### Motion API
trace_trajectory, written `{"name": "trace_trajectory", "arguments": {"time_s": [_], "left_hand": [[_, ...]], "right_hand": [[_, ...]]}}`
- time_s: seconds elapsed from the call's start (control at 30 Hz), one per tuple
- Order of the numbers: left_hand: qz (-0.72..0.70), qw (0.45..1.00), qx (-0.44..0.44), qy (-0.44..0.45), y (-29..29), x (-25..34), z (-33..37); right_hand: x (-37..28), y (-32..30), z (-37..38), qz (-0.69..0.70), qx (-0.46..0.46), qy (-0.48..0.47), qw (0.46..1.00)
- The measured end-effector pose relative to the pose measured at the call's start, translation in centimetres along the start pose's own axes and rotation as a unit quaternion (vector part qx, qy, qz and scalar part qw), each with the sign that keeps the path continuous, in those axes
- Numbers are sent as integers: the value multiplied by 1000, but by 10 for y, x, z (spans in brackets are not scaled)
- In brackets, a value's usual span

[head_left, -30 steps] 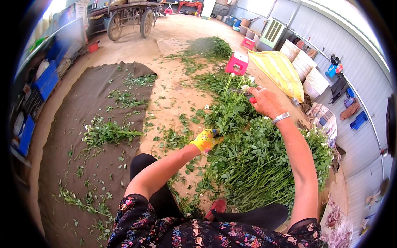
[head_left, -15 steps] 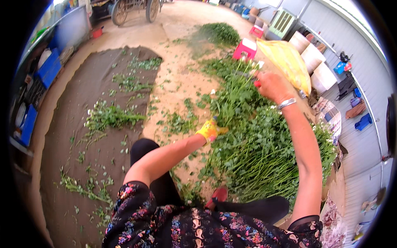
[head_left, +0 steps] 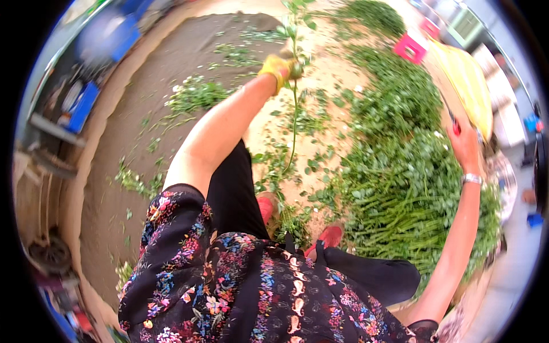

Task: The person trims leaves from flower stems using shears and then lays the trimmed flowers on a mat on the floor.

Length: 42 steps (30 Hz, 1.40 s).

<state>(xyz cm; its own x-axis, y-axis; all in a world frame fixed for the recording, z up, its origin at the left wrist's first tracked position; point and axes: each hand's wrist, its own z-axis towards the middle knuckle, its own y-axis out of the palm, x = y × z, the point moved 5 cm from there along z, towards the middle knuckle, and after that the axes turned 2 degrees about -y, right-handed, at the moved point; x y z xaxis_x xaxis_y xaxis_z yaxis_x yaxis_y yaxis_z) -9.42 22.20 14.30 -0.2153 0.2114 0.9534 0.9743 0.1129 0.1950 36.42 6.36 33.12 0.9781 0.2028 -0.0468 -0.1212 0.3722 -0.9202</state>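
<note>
My left hand (head_left: 278,71), in a yellow glove, grips a long leafy flower stem (head_left: 294,123). It hangs roughly upright over the bare floor, with leaves above the glove and a thin bare length below it. My bare right hand (head_left: 466,146), a silver bracelet on its wrist, holds red-handled pruning shears (head_left: 456,127) at the far side of the green heap, blades pointing away from me. Beneath and left of that arm lies a large heap of leafy cut stems (head_left: 400,177). The top end of the held stem runs out of view.
A dark ground cloth (head_left: 114,228) on the left bears a bunch of white-budded stems (head_left: 197,94) and scattered clippings. Pink-and-white stool (head_left: 410,48), yellow sack (head_left: 466,83) and another leafy pile (head_left: 374,17) stand farther off. Blue crates (head_left: 84,107) line the left side.
My left hand has moved up and left, away from the heap, lifting one stem. My right hand with the shears has moved right and lower. The view has shifted.
</note>
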Motion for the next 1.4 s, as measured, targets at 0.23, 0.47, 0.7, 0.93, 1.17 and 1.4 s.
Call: {"name": "trace_trajectory", "arguments": {"time_s": [0.23, 0.47, 0.7, 0.93, 1.17, 1.4], "left_hand": [[476, 765, 373, 221, -258, 112, -139], [-163, 771, 596, 153, -492, -18, -419], [-226, 664, 712, 32, -473, -175, -560], [-239, 646, 725, -4, -512, -218, -533], [-194, 745, 630, -103, -537, -277, -482], [-58, 775, 565, -277, -425, -338, -460]], "right_hand": [[-66, 123, -20, 160, -29, -116, 980], [-157, 218, -42, 236, -245, -196, 920], [-202, 242, -47, 285, -271, -246, 886], [-203, 218, -46, 221, -266, -221, 912], [-190, 203, -65, 215, -283, -193, 915], [-191, 202, -78, 208, -319, -215, 899]]}}
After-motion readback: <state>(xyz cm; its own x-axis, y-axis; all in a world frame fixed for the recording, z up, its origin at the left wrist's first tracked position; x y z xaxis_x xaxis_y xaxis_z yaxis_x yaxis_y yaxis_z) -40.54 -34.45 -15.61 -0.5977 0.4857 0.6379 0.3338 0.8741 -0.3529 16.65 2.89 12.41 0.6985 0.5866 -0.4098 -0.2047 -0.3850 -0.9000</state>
